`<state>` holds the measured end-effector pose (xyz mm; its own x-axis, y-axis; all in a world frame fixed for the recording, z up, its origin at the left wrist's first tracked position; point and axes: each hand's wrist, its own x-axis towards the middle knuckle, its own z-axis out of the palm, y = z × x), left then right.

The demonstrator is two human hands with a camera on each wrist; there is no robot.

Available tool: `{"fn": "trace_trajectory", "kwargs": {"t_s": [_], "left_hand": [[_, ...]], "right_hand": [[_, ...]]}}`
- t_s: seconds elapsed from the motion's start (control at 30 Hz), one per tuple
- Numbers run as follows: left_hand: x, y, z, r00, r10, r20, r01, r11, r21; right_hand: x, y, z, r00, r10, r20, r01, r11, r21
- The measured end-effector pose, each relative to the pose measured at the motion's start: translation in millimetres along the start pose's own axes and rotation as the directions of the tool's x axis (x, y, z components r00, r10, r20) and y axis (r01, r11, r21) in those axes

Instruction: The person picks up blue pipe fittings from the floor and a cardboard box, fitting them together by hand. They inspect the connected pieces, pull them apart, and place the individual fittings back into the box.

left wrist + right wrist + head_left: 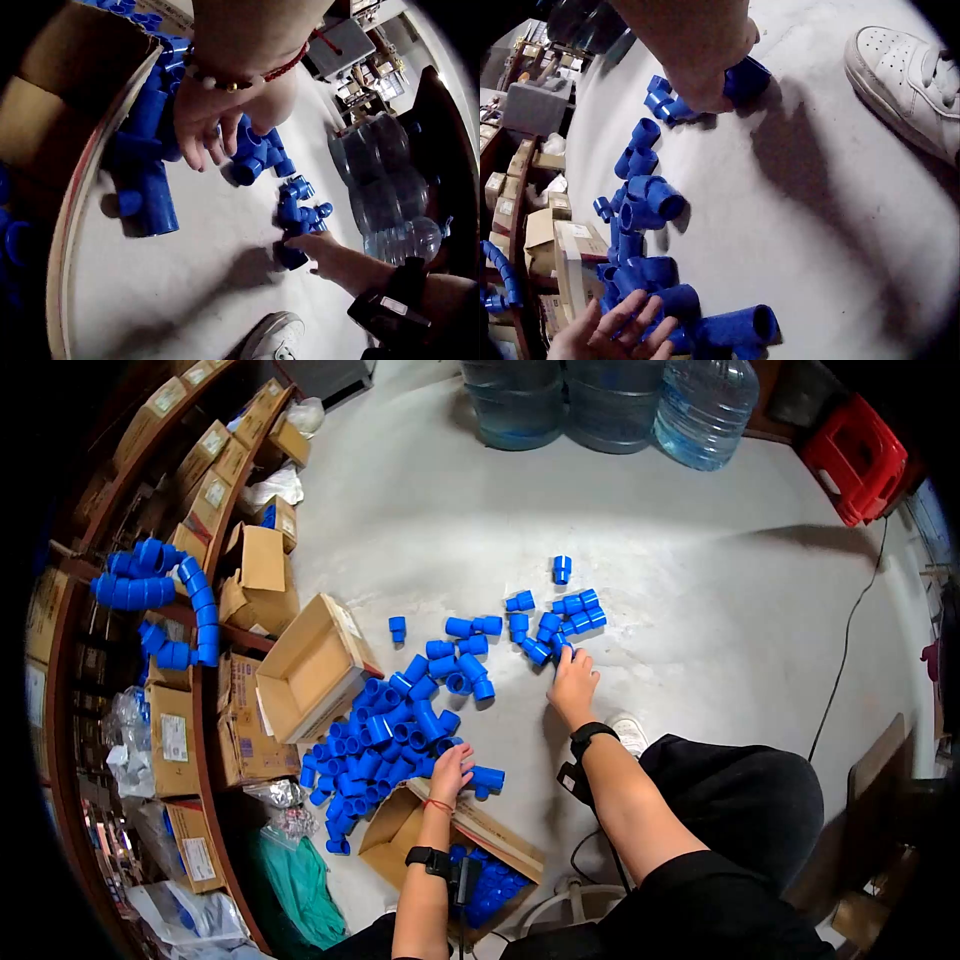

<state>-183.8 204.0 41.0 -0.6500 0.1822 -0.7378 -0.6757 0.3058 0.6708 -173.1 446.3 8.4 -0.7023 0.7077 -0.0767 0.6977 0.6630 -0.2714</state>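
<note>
My right hand (573,688) is low over the floor and grips a blue pipe coupling (748,79) at the near end of a small group of couplings (580,610). In the right wrist view the palm hides part of that coupling. My left hand (452,775) hovers at the right edge of a large heap of blue pipe fittings (380,735), its fingers loosely spread and nothing held. Just right of it lies a blue tee fitting (487,779), which shows whole in the left wrist view beside the fingers (196,154).
An open carton (500,840) with blue fittings inside stands close before me, and another open carton (310,670) is left of the heap. Shelves with boxes (175,740) line the left side. Large water bottles (610,405) stand at the back. A white shoe (630,734) is near my right hand.
</note>
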Motion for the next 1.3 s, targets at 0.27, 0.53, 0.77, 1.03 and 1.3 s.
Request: {"fn": "trace_trajectory", "kwargs": {"t_s": [0.27, 0.53, 0.77, 1.03, 1.3], "left_hand": [[8, -14, 5, 0.999, -0.038, -0.032, 0.038, 0.999, 0.014], [6, -25, 8, 0.994, -0.095, -0.049, 0.097, 0.995, 0.038], [5, -24, 3, 0.990, -0.133, -0.047, 0.135, 0.990, 0.050], [-2, -18, 5, 0.993, -0.114, -0.020, 0.115, 0.993, 0.030], [-16, -10, -1, 0.996, -0.086, 0.017, 0.087, 0.996, -0.020]], "right_hand": [[2, 21, 36, 0.995, 0.094, -0.031, -0.083, 0.964, 0.254], [0, 4, 27, 0.993, 0.053, -0.109, 0.001, 0.896, 0.444], [5, -7, 29, 0.996, -0.065, -0.064, 0.089, 0.837, 0.540], [10, -34, 33, 0.998, -0.043, -0.053, 0.064, 0.859, 0.508], [18, -55, 46, 0.998, 0.032, -0.050, -0.011, 0.927, 0.375]]}}
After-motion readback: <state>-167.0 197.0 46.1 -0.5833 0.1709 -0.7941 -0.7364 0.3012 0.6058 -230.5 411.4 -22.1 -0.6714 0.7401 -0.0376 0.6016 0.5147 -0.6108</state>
